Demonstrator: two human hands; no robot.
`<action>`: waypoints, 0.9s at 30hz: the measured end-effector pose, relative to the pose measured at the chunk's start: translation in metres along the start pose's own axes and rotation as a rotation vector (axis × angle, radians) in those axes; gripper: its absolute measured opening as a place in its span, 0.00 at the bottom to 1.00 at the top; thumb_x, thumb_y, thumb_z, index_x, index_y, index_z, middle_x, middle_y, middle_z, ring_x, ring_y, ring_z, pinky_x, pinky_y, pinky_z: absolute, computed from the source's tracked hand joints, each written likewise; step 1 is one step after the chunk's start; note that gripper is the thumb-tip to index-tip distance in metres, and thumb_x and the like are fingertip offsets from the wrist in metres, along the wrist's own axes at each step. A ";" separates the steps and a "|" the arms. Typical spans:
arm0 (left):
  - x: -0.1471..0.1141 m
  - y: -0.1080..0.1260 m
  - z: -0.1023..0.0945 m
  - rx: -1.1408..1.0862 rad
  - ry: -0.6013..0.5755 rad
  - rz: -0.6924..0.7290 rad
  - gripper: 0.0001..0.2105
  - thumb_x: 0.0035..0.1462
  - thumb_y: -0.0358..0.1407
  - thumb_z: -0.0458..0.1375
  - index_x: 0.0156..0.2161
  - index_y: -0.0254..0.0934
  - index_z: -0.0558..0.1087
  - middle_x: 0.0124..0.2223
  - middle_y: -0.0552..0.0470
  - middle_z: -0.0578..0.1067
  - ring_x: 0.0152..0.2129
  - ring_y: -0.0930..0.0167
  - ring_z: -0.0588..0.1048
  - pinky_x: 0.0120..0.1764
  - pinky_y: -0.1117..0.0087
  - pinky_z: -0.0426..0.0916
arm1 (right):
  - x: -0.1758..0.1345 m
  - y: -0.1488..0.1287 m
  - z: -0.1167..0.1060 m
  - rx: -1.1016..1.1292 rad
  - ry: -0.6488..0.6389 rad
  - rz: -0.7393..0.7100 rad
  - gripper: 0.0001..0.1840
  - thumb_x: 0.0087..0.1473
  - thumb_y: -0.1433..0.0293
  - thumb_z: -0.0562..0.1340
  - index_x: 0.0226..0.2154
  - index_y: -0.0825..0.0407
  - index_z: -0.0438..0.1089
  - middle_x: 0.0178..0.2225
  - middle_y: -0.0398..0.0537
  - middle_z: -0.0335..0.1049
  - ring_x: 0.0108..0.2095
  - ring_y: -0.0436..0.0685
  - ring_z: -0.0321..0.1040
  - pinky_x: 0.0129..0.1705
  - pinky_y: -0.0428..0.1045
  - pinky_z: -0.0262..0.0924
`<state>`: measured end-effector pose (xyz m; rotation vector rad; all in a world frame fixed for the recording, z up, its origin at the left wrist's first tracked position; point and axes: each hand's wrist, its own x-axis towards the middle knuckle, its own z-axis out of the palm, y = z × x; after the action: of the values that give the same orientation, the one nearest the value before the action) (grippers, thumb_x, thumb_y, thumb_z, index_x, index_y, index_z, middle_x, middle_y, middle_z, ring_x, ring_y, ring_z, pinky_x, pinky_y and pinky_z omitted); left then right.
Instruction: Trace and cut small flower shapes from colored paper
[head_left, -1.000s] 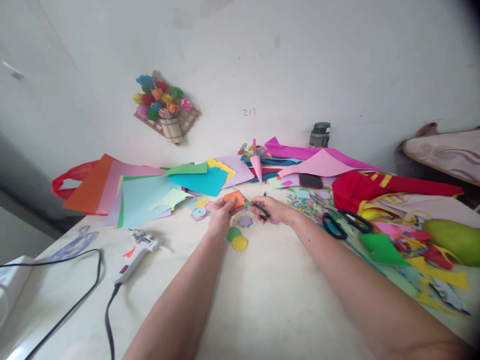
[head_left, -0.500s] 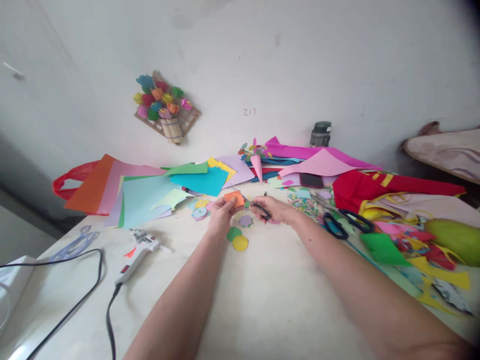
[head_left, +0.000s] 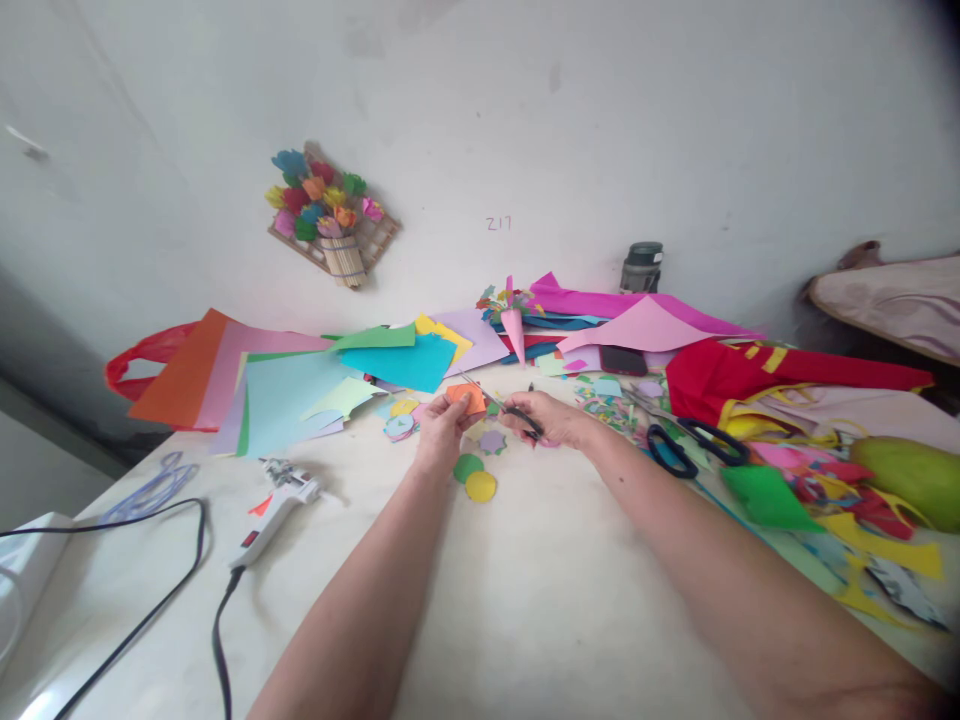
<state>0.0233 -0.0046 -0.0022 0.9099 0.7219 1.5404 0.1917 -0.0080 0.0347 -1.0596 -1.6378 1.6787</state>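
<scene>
Cream-coloured worktop (head_left: 525, 600) fills the near part of my view, with both of my forearms running out over it toward the middle. To my left a black cable trails to a white glue gun (head_left: 274, 505) lying on its side. Just ahead of my wrists a green paper disc (head_left: 467, 466) and a yellow paper disc (head_left: 480, 486) lie flat, touching each other. Above them my left hand (head_left: 439, 430) pinches a small orange paper piece (head_left: 468, 397) between thumb and fingers, held off the surface. My right hand (head_left: 547, 420) is closed around the handles of small black-handled scissors (head_left: 504, 406), whose blades point at the orange piece and meet its edge; I cannot tell how far the blades are parted. Compared with a second ago almost nothing has shifted: the hands sit in the same spot and the orange piece has turned only slightly, which I read as slow trimming round its edge, still under way. Right of my hands lies a second, larger pair of scissors (head_left: 686, 447) among paper scraps, with a red cloth (head_left: 720, 375) behind. Farther off, coloured paper sheets (head_left: 285, 385) fan across the left, a dark phone (head_left: 620, 361) rests on pink paper, and a paper flower decoration (head_left: 330, 215) hangs on the wall.
</scene>
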 end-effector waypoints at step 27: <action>-0.003 -0.001 0.003 0.024 -0.014 -0.021 0.13 0.39 0.38 0.65 0.30 0.32 0.73 0.30 0.48 0.76 0.28 0.70 0.75 0.34 0.69 0.68 | 0.000 0.003 -0.001 -0.059 -0.011 -0.047 0.10 0.42 0.65 0.59 0.24 0.54 0.58 0.13 0.34 0.54 0.12 0.44 0.53 0.12 0.40 0.44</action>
<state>0.0264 -0.0071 -0.0022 0.9275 0.7395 1.5081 0.1930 -0.0079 0.0319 -1.0342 -1.7156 1.6176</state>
